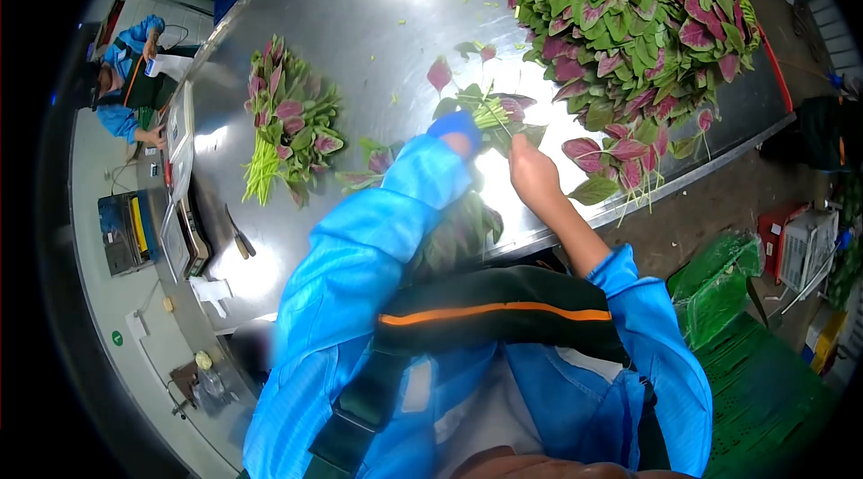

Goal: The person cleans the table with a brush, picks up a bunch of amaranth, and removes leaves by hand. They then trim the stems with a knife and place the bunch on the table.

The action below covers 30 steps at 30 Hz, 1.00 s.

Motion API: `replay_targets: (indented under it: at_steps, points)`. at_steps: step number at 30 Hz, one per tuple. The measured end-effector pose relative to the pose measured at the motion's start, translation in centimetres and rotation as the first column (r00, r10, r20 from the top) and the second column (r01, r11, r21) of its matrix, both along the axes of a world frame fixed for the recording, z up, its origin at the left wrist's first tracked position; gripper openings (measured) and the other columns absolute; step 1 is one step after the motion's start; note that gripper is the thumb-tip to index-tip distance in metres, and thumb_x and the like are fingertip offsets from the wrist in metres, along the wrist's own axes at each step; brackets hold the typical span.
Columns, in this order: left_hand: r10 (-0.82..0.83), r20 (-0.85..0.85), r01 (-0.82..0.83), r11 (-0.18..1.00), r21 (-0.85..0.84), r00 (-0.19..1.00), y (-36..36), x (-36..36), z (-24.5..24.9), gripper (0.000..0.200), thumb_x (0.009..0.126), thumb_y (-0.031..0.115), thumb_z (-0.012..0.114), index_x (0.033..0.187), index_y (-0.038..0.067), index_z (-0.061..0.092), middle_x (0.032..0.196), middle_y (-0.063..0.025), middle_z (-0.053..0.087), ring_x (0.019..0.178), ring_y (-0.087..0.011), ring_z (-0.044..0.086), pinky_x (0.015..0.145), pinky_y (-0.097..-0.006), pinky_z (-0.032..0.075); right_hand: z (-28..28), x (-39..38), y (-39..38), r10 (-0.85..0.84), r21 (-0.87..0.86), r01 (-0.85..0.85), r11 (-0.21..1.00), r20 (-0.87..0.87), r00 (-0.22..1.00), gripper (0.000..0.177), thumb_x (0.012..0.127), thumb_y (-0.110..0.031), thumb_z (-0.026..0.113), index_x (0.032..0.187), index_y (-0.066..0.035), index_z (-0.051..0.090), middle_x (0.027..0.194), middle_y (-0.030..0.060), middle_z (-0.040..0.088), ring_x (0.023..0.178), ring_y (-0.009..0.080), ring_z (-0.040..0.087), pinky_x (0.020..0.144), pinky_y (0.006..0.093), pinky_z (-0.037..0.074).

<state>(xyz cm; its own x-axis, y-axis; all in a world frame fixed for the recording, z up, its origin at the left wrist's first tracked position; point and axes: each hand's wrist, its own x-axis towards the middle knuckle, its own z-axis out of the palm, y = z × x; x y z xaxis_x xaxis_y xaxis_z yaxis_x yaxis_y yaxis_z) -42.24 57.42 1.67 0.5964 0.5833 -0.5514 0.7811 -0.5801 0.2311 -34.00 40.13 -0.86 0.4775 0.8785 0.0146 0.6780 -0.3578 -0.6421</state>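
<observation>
My left hand (458, 129), in a blue glove, is closed round a small bunch of red amaranth (494, 112), its cut pale-green stems pointing right. Close beside it, the fingers of my right hand (532, 169), bare, are pinched at a thin stem by the bunch. Part of the bunch is hidden behind the glove and sleeve. Loose amaranth leaves (620, 155) lie to the right of my right hand. More leafy stalks (458, 236) lie below my left forearm, partly covered by it.
A large amaranth heap (629, 21) fills the far right of the metal table (378, 48). On the left lie a gathered bunch (292, 119) and a knife (239, 235). Green crates (755, 389) stand at lower right. A co-worker (135, 75) is at far left.
</observation>
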Motion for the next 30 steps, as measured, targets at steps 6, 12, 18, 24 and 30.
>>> replay_targets:
  at_steps: [6,12,18,24,30]
  points:
    - [0.059,0.063,-0.056,0.997,-0.054,0.996,0.1,-0.4,1.9,0.034,0.078,0.030,0.069,0.100,0.005,0.070,0.096,-0.0175,0.069,0.089,-0.0339,0.067,0.077,-0.0422,0.053,1.7,-1.0,-2.4,-0.051,-0.171,0.046,0.984,-0.022,0.998,0.013,0.093,-0.014,0.042,0.093,-0.002,0.046,0.080,0.0231,0.061,0.072,0.0435,0.062,0.065,0.0520,0.049]
    - [0.475,0.247,-0.262,0.769,-0.583,0.845,2.4,-1.4,4.1,0.025,0.081,0.022,0.069,0.093,0.001,0.068,0.083,-0.0106,0.069,0.079,-0.0190,0.067,0.068,-0.0336,0.054,2.9,0.0,-6.4,0.043,-0.395,0.024,0.919,0.160,0.986,0.014,0.089,-0.009,0.048,0.101,-0.002,0.048,0.086,0.0179,0.060,0.075,0.0333,0.067,0.062,0.0440,0.055]
    - [0.634,0.539,0.228,0.507,-0.831,0.554,5.2,-5.7,15.8,0.016,0.085,0.015,0.063,0.094,0.003,0.062,0.086,-0.0095,0.065,0.078,-0.0181,0.064,0.074,-0.0309,0.051,9.0,3.4,-5.3,0.201,-0.277,-0.144,0.950,0.192,0.961,0.051,0.079,-0.038,0.071,0.113,-0.002,0.059,0.096,0.0202,0.057,0.095,0.0374,0.057,0.081,0.0469,0.047]
    - [0.639,0.623,0.423,0.462,-0.780,0.451,4.4,-6.1,19.7,0.017,0.086,0.020,0.060,0.086,0.003,0.060,0.086,-0.0106,0.064,0.089,-0.0205,0.063,0.083,-0.0328,0.047,16.9,8.4,4.2,0.431,0.343,-0.267,0.901,-0.627,0.649,0.060,0.084,-0.022,0.057,0.139,-0.001,0.043,0.127,0.0118,0.054,0.124,0.0222,0.049,0.102,0.0353,0.040]
    - [0.762,0.554,0.483,0.365,-0.796,0.335,3.3,-4.3,17.0,0.018,0.091,0.017,0.053,0.099,0.002,0.057,0.088,-0.0081,0.060,0.092,-0.0214,0.060,0.096,-0.0376,0.046,12.9,2.5,7.0,0.596,0.307,-0.603,0.736,-0.717,0.363,0.073,0.079,-0.021,0.065,0.142,0.000,0.035,0.131,0.0137,0.052,0.120,0.0238,0.050,0.101,0.0354,0.040]
